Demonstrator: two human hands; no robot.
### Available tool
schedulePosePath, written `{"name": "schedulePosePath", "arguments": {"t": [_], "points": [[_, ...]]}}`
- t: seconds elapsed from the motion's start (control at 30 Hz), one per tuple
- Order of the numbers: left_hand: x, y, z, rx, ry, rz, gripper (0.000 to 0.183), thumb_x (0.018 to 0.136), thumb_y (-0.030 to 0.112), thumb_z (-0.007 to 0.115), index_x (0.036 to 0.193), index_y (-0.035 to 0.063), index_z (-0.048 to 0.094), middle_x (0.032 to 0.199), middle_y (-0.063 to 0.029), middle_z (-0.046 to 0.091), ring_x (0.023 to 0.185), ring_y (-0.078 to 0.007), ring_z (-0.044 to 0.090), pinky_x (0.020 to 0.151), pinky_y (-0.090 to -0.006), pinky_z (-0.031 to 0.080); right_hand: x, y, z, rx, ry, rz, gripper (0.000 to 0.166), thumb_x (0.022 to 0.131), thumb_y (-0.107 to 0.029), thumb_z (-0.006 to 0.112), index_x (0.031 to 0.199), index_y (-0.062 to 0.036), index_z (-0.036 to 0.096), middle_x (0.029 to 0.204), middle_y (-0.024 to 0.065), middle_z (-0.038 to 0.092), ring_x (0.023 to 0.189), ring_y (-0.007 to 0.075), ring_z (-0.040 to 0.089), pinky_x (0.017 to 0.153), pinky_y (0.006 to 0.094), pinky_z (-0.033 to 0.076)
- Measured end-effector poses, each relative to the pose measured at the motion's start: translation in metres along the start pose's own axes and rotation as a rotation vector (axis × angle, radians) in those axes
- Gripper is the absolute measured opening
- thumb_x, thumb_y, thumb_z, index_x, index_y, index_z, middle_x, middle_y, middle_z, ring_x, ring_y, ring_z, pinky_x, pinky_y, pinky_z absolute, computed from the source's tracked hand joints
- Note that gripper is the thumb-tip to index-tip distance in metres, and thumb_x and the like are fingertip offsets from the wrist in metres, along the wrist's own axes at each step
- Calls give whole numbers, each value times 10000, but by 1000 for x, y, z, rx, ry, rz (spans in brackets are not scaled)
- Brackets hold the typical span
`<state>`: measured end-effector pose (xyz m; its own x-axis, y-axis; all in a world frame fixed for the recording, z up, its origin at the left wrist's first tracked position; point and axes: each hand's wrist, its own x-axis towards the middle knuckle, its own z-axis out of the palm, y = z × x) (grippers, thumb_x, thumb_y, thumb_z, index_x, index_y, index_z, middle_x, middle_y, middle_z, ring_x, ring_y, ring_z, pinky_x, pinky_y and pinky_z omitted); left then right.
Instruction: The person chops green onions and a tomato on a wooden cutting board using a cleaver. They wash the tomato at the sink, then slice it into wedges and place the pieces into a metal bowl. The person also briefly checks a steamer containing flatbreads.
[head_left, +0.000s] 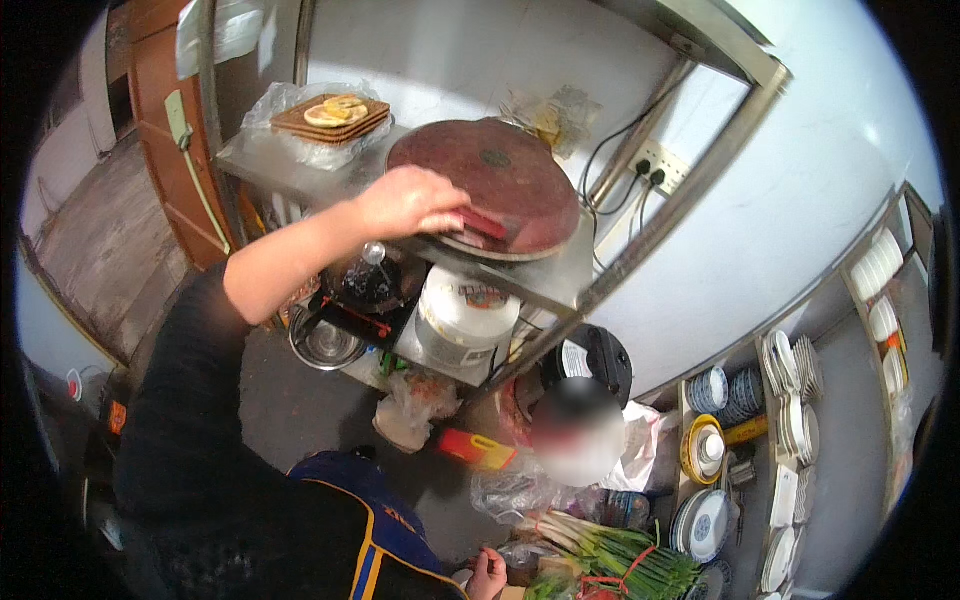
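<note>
My left hand reaches in from the left, its fingers closed round the red handle at the near edge of a round, dark red electric griddle. The griddle rests on a metal shelf and looks shut. At the bottom edge my right hand shows only in part, its fingers curled; whether it holds anything cannot be told. Beside it lies a bundle of spring onions tied with red string. Woven square trays with flatbread pieces on top stand left of the griddle.
Below are a white lidded bucket, a steel bowl and a black appliance. A metal shelf post slants across the right, near a power strip with cables. Plates and bowls fill racks further right. One patch is blurred.
</note>
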<state>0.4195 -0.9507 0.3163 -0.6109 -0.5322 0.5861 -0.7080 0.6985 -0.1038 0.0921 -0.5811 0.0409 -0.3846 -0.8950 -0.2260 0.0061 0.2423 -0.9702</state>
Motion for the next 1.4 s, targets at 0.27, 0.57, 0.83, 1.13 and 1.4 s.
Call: {"name": "schedulePosePath", "arguments": {"t": [0.27, 0.57, 0.83, 1.13, 1.4], "points": [[56, -45, -34, 195, -79, 203, 357, 716, 429, 631, 929, 143, 614, 664, -50, 550, 599, -228, 559, 524, -321, 430, 97, -34, 113, -43, -62, -89, 140, 842, -18, 538, 975, 5, 578, 789, 16, 575, 654, 78, 535, 613, 207, 451], [191, -128, -91, -73, 194, 257, 375, 801, 409, 553, 869, 54, 653, 788, -178, 613, 732, -327, 582, 687, -394, 450, 152, -139, 152, -158, -130, -209, 141, 825, -5, 551, 958, -3, 596, 835, 34, 593, 686, 89, 559, 639, 217, 455], [231, -132, -90, -92, 130, 200, 444, 827, 443, 505, 940, 36, 641, 939, -180, 616, 867, -326, 577, 780, -387, 443, 183, -266, 162, -449, -128, -468, 194, 777, -34, 598, 971, -29, 600, 867, 70, 598, 740, 138, 552, 669, 261, 449], [234, -146, -104, -150, -16, 244, 430, 845, 413, 486, 1022, 44, 616, 997, -167, 604, 920, -281, 562, 832, -359, 418, 265, -375, 240, -989, -197, -809, 323, 752, -65, 585, 1069, -38, 528, 949, 154, 562, 834, 302, 564, 735, 371, 456], [233, -151, -101, -121, 42, 238, 432, 851, 416, 481, 1065, 61, 605, 1055, -153, 590, 971, -281, 552, 853, -367, 408, 408, -380, 290, -1360, -102, -562, 407, 812, -218, 493, 1167, -19, 478, 1121, 185, 522, 1039, 327, 512, 886, 379, 422]]}}
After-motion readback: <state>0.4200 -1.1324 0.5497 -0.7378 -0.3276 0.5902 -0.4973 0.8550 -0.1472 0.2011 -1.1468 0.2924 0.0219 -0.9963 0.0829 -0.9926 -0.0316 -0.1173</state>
